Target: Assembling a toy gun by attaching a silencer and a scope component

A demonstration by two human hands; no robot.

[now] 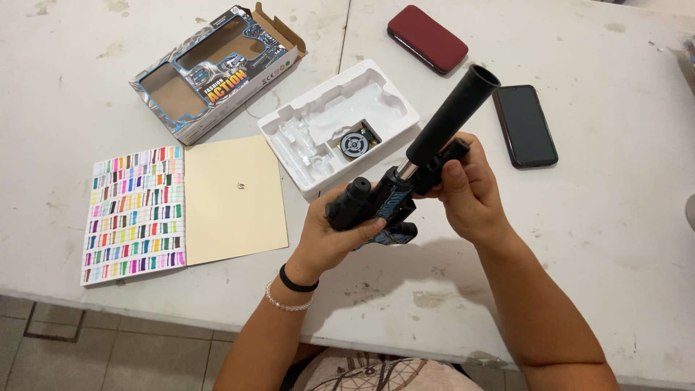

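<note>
Looking down through the head camera, I log both hands raised over the white bench (594, 217), which is stained and scuffed. The left hand (329, 232) is curled shut around the grip of a black and blue toy gun (384, 203). The right hand (467, 192) is closed on the gun's front section, fingers wrapped just under a long matte black tube (452, 116) that angles up and away; a short bright metal collar shows where the tube meets the body.

Packages: an open cardboard box (217, 69) with silver and blue print and two cut-out windows lies at far left, lettering on its lower edge. Just right of it sits a white moulded plastic tray (318, 119), glossy, with a small round grey target disc (355, 145) in one recess. Near left lie a card of coloured stripes in rows (134, 213) and a plain tan sheet (232, 199), edges touching.

Behind the hands: a dark red case (427, 40) and a black phone (525, 124), screen dark.

Hard to read: the gun's underside is hidden by the left palm, and the small mark on the tan sheet is too small to identify. My forearms are cut off by the frame's lower edge.
</note>
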